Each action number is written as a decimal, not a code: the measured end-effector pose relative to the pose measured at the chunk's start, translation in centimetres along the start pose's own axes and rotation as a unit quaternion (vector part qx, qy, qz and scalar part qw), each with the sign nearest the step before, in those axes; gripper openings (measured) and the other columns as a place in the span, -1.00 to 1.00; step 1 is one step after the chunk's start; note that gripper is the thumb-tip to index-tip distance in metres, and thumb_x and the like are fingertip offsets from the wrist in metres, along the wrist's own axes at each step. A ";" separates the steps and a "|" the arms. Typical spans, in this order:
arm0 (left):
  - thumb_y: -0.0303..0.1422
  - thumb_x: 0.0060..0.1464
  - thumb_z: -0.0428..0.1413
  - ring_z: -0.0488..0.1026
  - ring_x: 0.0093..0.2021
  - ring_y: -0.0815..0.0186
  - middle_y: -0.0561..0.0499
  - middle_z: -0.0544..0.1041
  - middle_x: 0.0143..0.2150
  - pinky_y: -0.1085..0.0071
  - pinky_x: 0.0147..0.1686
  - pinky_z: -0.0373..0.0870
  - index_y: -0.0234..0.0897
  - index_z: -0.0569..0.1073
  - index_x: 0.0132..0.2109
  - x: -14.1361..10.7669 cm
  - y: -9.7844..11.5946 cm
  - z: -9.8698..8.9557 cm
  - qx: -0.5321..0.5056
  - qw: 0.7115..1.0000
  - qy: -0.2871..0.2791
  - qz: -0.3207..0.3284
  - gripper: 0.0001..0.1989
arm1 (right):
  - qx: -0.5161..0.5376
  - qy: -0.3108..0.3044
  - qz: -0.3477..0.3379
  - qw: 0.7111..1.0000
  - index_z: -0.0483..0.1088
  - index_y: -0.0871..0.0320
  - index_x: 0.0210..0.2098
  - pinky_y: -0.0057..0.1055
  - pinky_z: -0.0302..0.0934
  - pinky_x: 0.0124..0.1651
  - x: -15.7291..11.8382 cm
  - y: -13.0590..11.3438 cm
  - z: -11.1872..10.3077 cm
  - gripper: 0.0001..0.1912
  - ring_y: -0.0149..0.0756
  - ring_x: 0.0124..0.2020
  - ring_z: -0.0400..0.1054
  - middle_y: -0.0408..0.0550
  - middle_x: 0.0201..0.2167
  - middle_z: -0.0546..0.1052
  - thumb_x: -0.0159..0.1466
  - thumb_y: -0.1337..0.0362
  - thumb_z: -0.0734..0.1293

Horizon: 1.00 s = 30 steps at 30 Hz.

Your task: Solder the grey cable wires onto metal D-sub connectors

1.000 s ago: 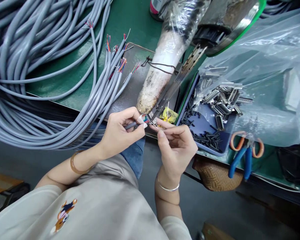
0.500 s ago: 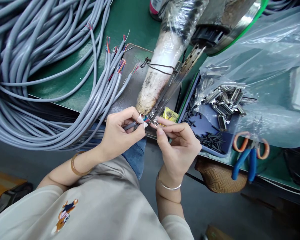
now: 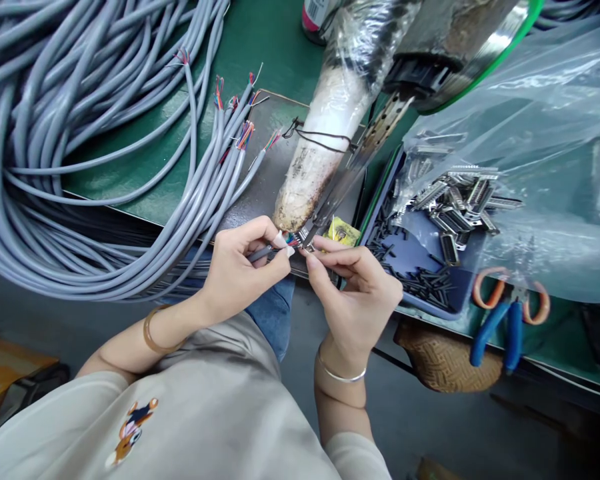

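Note:
My left hand [image 3: 243,263] is closed, thumb and forefinger pinching the stripped end of a grey cable [image 3: 260,253]. White coverings wrap those two fingertips. Coloured wires [image 3: 293,243] fan from the cable towards a small metal pin connector [image 3: 303,235]. A soldering iron [image 3: 343,177] with a perforated barrel slants down, its lower end by the connector; I cannot tell whether they touch. My right hand [image 3: 355,287] is also closed, its thumb and forefinger pinched just right of the connector. What sits in that pinch is too small to make out.
Many grey cables [image 3: 105,73] cover the left. A plastic-wrapped white cylinder [image 3: 313,150] lies above my hands. Right of them are a yellow piece [image 3: 344,231], a blue tray [image 3: 410,250] of black sleeves, bagged metal connectors [image 3: 460,200], and blue-orange pliers [image 3: 510,313] near the table edge.
My right fingertips have shifted slightly left, closer to the connector. My left hand keeps its grip on the cable. The whole view has moved a little.

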<state>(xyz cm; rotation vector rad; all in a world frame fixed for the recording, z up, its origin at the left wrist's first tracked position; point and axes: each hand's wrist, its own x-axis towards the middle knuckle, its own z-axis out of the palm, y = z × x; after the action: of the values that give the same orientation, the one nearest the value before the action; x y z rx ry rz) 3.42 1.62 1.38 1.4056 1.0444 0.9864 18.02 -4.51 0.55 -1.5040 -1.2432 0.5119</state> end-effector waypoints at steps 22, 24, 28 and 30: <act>-0.46 0.03 0.19 0.12 -0.64 0.52 0.18 0.32 -0.62 0.51 -0.63 0.03 -0.25 0.36 -0.40 -0.3 0.2 0.1 0.012 0.999 -0.030 -0.017 -0.86 | -0.107 -0.002 -0.075 0.991 0.48 0.05 -0.32 -0.40 0.56 -0.21 -0.3 -0.2 -0.7 -0.89 -0.28 -0.19 0.66 -0.17 -0.16 0.72 0.30 0.36 0.47; -0.46 0.04 0.19 0.13 -0.65 0.53 0.18 0.33 -0.61 0.51 -0.63 0.03 -0.25 0.36 -0.40 -0.3 0.2 0.1 0.012 0.999 -0.026 -0.015 -0.86 | -0.112 -0.003 -0.082 0.990 0.50 0.04 -0.30 -0.40 0.57 -0.18 -0.2 -0.2 -0.6 -0.90 -0.28 -0.19 0.66 -0.18 -0.15 0.72 0.29 0.36 0.48; -0.47 0.03 0.18 0.15 -0.65 0.53 0.18 0.34 -0.61 0.52 -0.63 0.04 -0.26 0.36 -0.40 -0.2 0.2 0.0 0.015 1.000 -0.020 -0.013 -0.87 | -0.132 0.010 -0.099 0.986 0.52 0.04 -0.30 -0.42 0.56 -0.18 0.0 -0.1 -0.3 -0.90 -0.30 -0.22 0.66 -0.19 -0.18 0.72 0.28 0.35 0.50; -0.46 0.03 0.19 0.16 -0.65 0.53 0.17 0.35 -0.61 0.53 -0.63 0.05 -0.26 0.36 -0.40 -0.2 0.2 0.1 0.016 1.000 -0.019 -0.015 -0.86 | -0.140 0.015 -0.099 0.985 0.52 0.04 -0.31 -0.41 0.57 -0.18 0.0 -0.1 -0.2 -0.91 -0.28 -0.23 0.66 -0.18 -0.18 0.72 0.28 0.33 0.49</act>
<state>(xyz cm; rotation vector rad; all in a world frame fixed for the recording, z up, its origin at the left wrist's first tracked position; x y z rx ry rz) 3.43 1.42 1.58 1.4253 1.0541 0.9209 18.14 -4.63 0.76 -1.5892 -1.4685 0.1875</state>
